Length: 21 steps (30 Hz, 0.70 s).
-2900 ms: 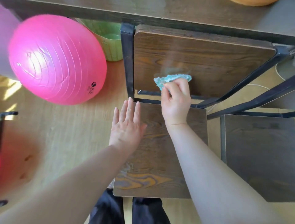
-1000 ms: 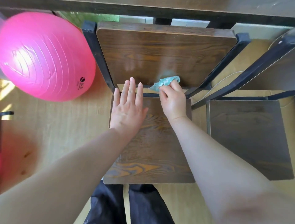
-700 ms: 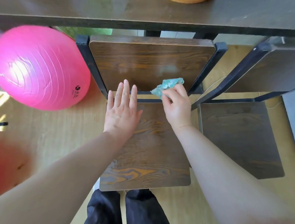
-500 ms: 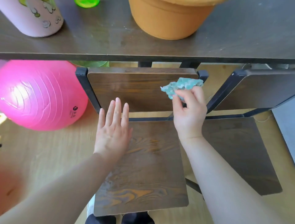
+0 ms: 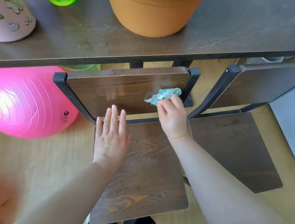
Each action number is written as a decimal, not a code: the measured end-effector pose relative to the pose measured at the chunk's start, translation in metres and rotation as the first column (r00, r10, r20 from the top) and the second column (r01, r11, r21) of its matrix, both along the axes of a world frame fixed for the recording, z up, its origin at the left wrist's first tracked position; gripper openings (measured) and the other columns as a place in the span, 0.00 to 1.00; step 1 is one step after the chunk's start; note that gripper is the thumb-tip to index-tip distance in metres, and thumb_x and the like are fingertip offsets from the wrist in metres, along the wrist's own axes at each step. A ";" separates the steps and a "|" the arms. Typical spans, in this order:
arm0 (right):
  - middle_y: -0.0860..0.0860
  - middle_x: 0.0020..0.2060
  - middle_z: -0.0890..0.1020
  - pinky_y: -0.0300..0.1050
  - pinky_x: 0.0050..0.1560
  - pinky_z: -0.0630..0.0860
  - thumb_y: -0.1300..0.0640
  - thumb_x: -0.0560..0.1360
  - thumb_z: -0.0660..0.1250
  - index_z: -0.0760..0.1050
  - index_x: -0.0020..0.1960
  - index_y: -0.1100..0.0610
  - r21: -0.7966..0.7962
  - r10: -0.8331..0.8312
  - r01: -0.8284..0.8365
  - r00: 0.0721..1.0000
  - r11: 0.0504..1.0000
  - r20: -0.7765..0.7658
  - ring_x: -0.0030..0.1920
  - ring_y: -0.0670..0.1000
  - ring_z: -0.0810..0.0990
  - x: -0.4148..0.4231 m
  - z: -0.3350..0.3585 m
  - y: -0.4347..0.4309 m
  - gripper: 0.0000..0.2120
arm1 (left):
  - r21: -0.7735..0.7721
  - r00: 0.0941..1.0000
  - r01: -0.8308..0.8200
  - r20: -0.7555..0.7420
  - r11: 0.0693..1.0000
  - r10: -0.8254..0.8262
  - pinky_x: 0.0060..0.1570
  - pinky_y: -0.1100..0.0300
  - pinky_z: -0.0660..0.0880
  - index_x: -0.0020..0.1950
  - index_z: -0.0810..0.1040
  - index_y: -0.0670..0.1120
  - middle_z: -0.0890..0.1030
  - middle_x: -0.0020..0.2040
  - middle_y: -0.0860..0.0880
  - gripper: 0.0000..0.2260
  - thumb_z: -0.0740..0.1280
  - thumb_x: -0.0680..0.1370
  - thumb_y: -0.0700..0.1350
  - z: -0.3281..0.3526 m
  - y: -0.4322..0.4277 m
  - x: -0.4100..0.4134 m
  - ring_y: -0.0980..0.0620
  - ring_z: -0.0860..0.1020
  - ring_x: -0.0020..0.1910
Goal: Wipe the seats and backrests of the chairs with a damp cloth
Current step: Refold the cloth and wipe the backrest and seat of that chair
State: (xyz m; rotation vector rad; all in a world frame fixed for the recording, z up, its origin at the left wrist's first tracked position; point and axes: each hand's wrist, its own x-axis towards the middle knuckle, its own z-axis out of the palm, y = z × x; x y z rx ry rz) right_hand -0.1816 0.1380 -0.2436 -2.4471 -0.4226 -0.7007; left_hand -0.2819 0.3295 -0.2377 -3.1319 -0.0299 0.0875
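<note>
Dark wood-grain bench (image 5: pixel 79 40) spans the top of the view, front edge running left to right. On it, centre-right: terracotta-orange pot (image 5: pixel 153 17), cut off by the top edge. At far left of the bench: pale pink container (image 5: pixel 12 20) with small printed motifs, partly out of view. Between these two, at the top edge: a bright green object (image 5: pixel 62 1), only a sliver visible, kind not determinable. Below the bench at left: large glossy pink exercise ball (image 5: pixel 32 102) on the light wood floor (image 5: pixel 47 159), small dark logo on its right side. Light green container (image 5: pixel 83 67) just behind the ball, mostly hidden under the bench edge. Grey panel (image 5: pixel 285 121) at far right, identity unclear.
</note>
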 end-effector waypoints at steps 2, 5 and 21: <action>0.57 0.40 0.77 0.48 0.37 0.78 0.59 0.79 0.65 0.80 0.42 0.62 -0.018 0.002 -0.003 0.999 1.000 -0.039 0.41 0.54 0.77 -0.004 -0.019 0.000 0.10 | 0.009 1.000 0.015 -0.012 1.000 -0.015 0.77 0.40 0.49 0.81 0.45 0.42 0.48 0.81 0.38 0.34 0.58 0.81 0.53 -0.006 -0.005 0.000 0.41 0.46 0.80; 0.57 0.39 0.75 0.48 0.37 0.76 0.62 0.78 0.66 0.79 0.40 0.62 -0.028 0.021 -0.024 0.994 0.999 -0.111 0.40 0.55 0.76 -0.009 -0.042 0.001 0.08 | 0.008 0.999 0.014 -0.032 1.000 -0.014 0.77 0.41 0.48 0.80 0.42 0.43 0.46 0.81 0.39 0.35 0.57 0.82 0.54 -0.011 -0.010 0.001 0.41 0.44 0.80; 0.53 0.47 0.79 0.34 0.46 0.74 0.61 0.77 0.69 0.82 0.48 0.61 0.075 -0.011 0.033 0.962 0.997 -0.273 0.46 0.48 0.78 -0.066 -0.024 -0.019 0.04 | -0.003 0.993 0.032 -0.110 0.999 -0.032 0.78 0.41 0.44 0.80 0.37 0.43 0.39 0.80 0.38 0.35 0.53 0.83 0.56 0.001 -0.021 -0.012 0.41 0.40 0.80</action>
